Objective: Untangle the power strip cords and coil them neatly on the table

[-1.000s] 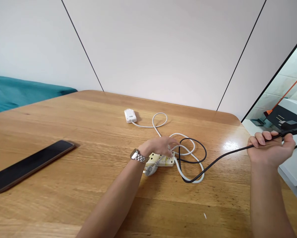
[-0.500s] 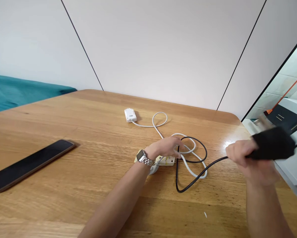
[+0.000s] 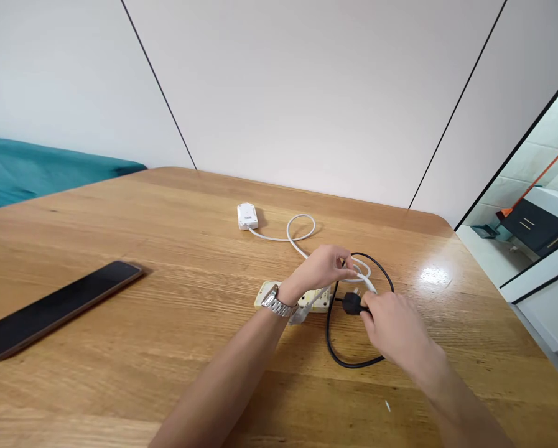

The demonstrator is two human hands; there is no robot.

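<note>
My left hand (image 3: 323, 267) pinches a white cable (image 3: 300, 250) between thumb and fingers, just above the table. In my right hand (image 3: 400, 326), low over the table, is a black power plug (image 3: 352, 303), its prongs pointing up and away from me. The white cable runs close beside the right fingers. Under my left wrist lies a cream power strip (image 3: 323, 300), partly hidden by that hand. A white plug (image 3: 300, 315) sits at the strip's near side. The black cable (image 3: 331, 345) loops around the white one on the tabletop.
A white box (image 3: 247, 216) lies further back, joined to the white cable. At left is a dark flat phone or tablet (image 3: 59, 309). A small white scrap (image 3: 387, 406) lies near the front. Behind the wooden table (image 3: 204, 249) stands a white wall panel (image 3: 302, 99).
My right hand has come down and left from the raised right side, bringing the black plug beside the power strip. My left hand has shifted slightly right along the white cable.
</note>
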